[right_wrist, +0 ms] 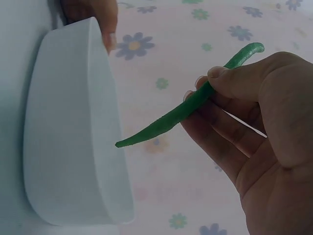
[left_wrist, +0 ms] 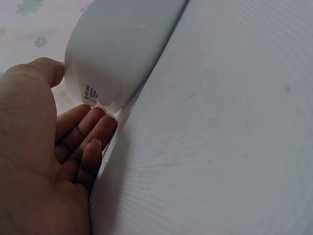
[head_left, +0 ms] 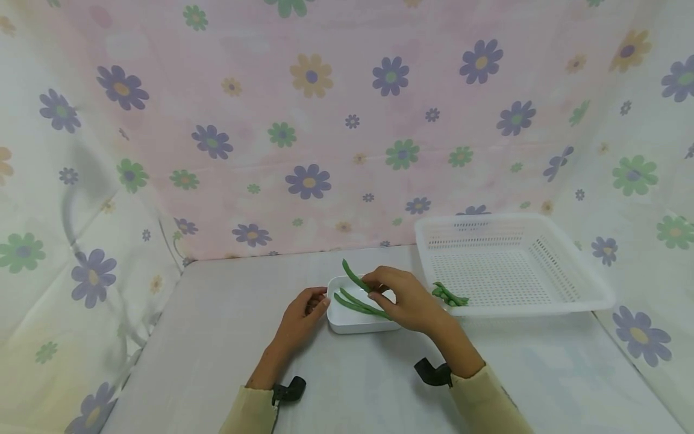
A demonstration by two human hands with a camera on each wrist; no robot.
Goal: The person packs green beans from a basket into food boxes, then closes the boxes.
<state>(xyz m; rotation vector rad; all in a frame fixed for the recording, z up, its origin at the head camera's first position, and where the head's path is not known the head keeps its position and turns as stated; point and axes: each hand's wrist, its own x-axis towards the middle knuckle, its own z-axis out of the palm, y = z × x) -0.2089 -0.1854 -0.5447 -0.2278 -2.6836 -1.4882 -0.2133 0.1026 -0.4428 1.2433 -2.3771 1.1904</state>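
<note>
A small white dish stands on the table with a few green beans lying in it. Over the dish, my right hand pinches one more green bean between thumb and fingertips. The bean slants, its thin end pointing toward the dish rim in the right wrist view. My left hand holds the dish's left end, thumb at the rim and curled fingers against the outer side. Printed lettering shows on that end of the dish. The right hand hides part of the dish.
At the right stands a large white perforated basket, with a small heap of green beans at its near left corner. A flowered cloth hangs behind the white-covered table and along both sides.
</note>
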